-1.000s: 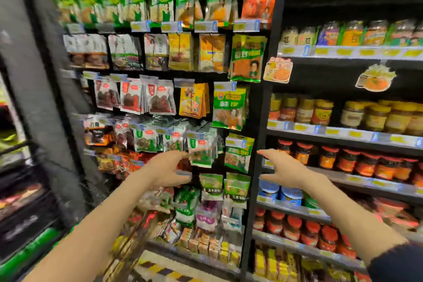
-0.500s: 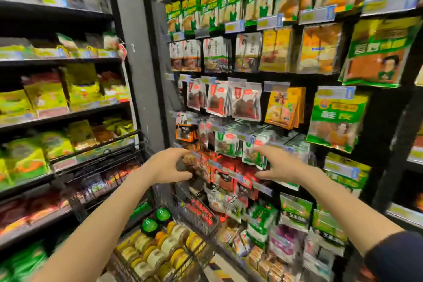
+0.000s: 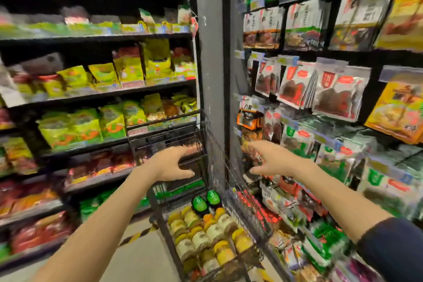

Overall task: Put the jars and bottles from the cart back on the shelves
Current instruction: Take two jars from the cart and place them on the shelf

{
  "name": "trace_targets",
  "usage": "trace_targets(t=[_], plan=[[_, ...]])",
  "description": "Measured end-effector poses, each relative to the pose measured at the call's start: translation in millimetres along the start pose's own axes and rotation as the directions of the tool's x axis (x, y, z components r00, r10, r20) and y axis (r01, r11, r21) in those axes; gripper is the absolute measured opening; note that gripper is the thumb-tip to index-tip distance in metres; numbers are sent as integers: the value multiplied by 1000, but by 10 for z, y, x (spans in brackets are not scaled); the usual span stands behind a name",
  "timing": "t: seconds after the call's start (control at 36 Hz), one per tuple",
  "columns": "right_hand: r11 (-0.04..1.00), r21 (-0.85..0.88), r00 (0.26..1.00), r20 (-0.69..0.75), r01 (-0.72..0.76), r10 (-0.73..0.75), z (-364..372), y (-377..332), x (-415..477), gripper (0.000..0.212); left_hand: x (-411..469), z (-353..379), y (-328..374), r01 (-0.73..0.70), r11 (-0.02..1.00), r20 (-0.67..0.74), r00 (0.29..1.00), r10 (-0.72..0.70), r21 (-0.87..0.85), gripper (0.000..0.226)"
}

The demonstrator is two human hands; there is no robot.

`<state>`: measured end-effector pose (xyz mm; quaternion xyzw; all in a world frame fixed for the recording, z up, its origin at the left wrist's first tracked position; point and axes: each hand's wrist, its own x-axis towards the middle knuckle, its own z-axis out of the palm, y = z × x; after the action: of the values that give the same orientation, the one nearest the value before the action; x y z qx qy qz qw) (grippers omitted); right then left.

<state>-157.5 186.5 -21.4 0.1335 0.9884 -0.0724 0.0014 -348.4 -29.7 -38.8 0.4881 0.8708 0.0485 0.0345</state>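
Observation:
A black wire cart [image 3: 246, 204] stands low in the middle of the view, between two shelf units. Its lower basket holds several yellow-lidded jars [image 3: 206, 236] lying in rows, and two green-capped bottles [image 3: 206, 201] at the far end. My left hand [image 3: 171, 165] hovers above the cart near its upper basket, fingers apart and holding nothing. My right hand [image 3: 272, 159] is stretched out over the cart's right side, fingers spread, also with nothing in it. The picture is motion-blurred.
Shelves with green and yellow bags [image 3: 91, 121] fill the left. Hanging packets of dried goods [image 3: 320, 89] cover the right, close to the cart. A grey pillar [image 3: 210, 52] stands between them. Yellow-black floor tape [image 3: 135, 236] runs under the cart.
The view has swung left, away from the jar shelves; the cart and left shelves have come into view. Both hands stay outstretched, holding nothing, now above the cart.

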Motion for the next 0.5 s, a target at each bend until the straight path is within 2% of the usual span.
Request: trace_targets(t=[0.25, 0.5], plan=[[983, 17, 974, 134, 184, -184, 346, 346, 976, 80, 354, 455, -170, 192, 981, 50, 980, -190, -27, 76], [942, 63, 904, 264, 331, -335, 773, 530, 1624, 79, 531, 1022, -175, 400, 912, 140, 912, -386, -89, 75]])
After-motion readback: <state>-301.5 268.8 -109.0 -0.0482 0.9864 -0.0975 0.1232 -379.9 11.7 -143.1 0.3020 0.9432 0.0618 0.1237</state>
